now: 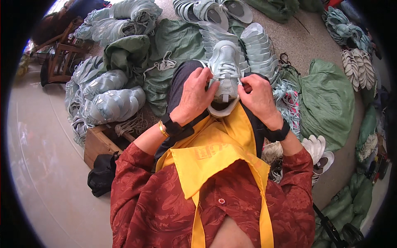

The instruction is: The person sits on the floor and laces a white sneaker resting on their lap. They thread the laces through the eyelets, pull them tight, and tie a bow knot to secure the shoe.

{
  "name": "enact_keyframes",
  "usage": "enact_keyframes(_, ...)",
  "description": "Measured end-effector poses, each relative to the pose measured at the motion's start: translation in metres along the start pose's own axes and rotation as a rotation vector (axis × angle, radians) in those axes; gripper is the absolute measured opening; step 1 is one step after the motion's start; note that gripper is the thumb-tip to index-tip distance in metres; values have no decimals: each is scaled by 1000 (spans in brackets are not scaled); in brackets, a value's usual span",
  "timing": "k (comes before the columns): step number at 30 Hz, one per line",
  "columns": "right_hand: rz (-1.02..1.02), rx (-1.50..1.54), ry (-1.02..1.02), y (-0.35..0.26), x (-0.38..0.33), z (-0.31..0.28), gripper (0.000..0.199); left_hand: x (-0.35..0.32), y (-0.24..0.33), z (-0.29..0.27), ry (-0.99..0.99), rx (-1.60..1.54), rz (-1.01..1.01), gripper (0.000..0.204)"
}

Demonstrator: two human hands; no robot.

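Observation:
A pale mint sneaker (226,53) rests between my knees, toe pointing away and heel opening toward me. Its shoelace (227,69) is threaded through the upper part of the eyelets. On the left side of the tongue, my left hand (195,94) is closed, thumb and fingers pinching one end of the lace. My right hand (260,100) pinches the lace at the shoe's right edge, fingers curled. Both fingertips are close to the shoe's collar, and the exact grip is partly hidden by the fingers. A yellow apron (219,163) covers my lap.
Stacked mint shoe uppers (113,105) lie at the left, with more uppers (260,49) beyond the sneaker. Green sacks (326,99) sit at the right. A wooden box (99,144) and black bag (102,174) stand by my left arm. A wooden chair (66,62) is farther left.

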State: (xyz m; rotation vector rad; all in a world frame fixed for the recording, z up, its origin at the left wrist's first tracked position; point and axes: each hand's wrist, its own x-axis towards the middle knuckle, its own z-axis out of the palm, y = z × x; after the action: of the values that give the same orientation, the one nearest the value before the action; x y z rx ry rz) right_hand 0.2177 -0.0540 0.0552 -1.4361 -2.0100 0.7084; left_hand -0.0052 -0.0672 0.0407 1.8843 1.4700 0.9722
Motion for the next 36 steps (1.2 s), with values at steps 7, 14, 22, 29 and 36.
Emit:
enact_keyframes(7, 101, 28, 41, 5, -1, 13, 14, -2, 8, -2, -15, 168, 93, 28)
enact_keyframes(14, 247, 194, 78, -14, -8, 11, 14, -2, 7, 4, -60, 270, 125, 20)
enact_keyframes(22, -149, -219, 1, -15, -8, 8, 14, -3, 9, -2, -90, 248, 157, 18)
enact_keyframes(29, -247, -333, 38, -19, 1, 8, 9, -5, -2, 4, -53, 65, 94, 20)
enact_keyframes(36, 186, 401, -194, -47, 0, -5, 9, -5, -9, 8, -21, -28, 79, 21)
